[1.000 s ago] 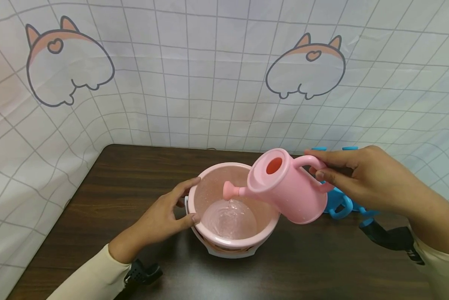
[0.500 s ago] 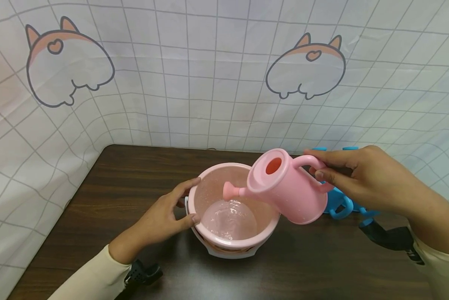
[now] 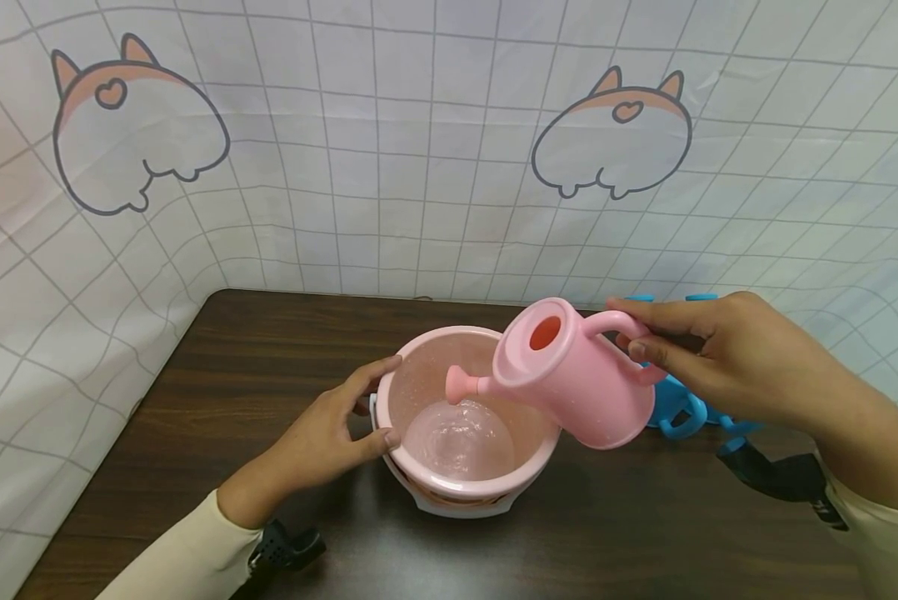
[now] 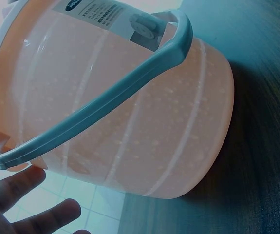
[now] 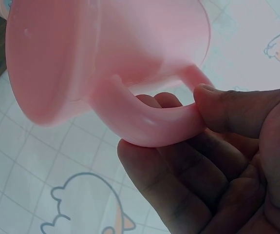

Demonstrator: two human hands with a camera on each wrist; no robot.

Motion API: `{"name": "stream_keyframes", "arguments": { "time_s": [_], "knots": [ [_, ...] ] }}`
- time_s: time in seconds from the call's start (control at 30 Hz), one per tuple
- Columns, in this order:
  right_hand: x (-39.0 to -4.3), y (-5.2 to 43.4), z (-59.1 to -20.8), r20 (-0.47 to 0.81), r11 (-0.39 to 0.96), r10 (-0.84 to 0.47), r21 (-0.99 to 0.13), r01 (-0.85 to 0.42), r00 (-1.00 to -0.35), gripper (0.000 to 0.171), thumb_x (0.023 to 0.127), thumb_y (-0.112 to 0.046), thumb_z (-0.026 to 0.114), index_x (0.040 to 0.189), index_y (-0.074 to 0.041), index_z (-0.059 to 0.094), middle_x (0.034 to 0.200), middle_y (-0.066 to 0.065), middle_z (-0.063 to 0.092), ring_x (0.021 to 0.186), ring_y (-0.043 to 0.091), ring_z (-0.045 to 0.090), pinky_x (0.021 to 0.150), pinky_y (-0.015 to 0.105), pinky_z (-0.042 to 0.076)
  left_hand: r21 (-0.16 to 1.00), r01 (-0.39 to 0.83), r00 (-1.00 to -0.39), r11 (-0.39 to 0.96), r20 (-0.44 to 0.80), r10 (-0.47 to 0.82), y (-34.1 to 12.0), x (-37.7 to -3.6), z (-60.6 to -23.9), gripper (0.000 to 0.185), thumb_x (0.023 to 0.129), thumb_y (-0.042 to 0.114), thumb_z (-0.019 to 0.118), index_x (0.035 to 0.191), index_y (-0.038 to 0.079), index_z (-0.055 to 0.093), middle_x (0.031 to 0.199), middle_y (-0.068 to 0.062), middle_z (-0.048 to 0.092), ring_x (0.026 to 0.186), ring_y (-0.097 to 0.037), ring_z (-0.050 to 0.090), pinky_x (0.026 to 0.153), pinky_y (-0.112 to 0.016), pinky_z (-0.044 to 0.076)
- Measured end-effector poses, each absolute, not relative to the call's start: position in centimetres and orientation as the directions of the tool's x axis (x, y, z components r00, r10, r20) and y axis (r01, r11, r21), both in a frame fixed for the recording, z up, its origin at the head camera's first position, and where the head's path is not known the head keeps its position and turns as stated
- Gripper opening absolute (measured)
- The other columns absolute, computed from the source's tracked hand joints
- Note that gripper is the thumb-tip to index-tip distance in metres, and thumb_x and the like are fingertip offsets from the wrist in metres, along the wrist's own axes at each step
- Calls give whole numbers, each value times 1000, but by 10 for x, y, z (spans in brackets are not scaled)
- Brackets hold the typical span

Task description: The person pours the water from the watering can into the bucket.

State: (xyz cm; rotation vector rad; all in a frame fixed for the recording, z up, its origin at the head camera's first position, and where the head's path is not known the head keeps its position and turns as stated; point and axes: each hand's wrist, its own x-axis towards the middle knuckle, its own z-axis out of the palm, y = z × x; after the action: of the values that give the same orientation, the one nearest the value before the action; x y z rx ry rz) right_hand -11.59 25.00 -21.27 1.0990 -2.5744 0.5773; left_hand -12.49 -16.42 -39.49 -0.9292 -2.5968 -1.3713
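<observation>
A pink bucket [image 3: 449,487] with water [image 3: 456,442] in it stands on the table. My left hand [image 3: 317,433] rests on its left rim, thumb and index finger spread along the edge; in the left wrist view other fingers [image 4: 57,214] stretch out beside the wall. My right hand [image 3: 734,358] grips the handle [image 5: 154,126] of a pink watering can [image 3: 576,375], thumb on one side and fingers round the other. The can is tilted left, its spout head [image 3: 460,384] over the bucket's inside. Below it the water surface is rippled; a falling stream is hard to make out.
Behind the watering can and right hand are blue plastic things with handles [image 3: 681,412], partly hidden. The bucket's pale carrying handle [image 4: 96,112] hangs down its side. A white curtain [image 3: 419,167] with grid lines and cartoon animals stands behind the dark wooden table [image 3: 254,367].
The ripples on the water in the bucket have shifted. Both hands, the watering can and the bucket have stayed almost exactly where they were.
</observation>
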Motion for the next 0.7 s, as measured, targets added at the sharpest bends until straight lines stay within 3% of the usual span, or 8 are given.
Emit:
{"name": "stream_keyframes", "arguments": {
  "time_s": [0.43,0.7],
  "knots": [
    [-117,248,-214,429,612,-633,-232,-756,-644,43,85,-1,81,127,-8,73,95,-7,77,69,2,66,58,13,46,722,543,-814,429,325,482,-164,-125,-395,82,88,28,76,158,26,34,133,-2,63,97,-17,67,88,-50,54],
    [-117,248,-214,429,611,-632,-236,-756,-645,46,84,0,82,128,-9,73,98,-6,77,68,1,64,57,13,44,726,539,-815,428,321,482,-164,-124,-393,81,89,30,76,158,25,35,134,-3,62,97,-16,66,88,-51,54]
  ]
}}
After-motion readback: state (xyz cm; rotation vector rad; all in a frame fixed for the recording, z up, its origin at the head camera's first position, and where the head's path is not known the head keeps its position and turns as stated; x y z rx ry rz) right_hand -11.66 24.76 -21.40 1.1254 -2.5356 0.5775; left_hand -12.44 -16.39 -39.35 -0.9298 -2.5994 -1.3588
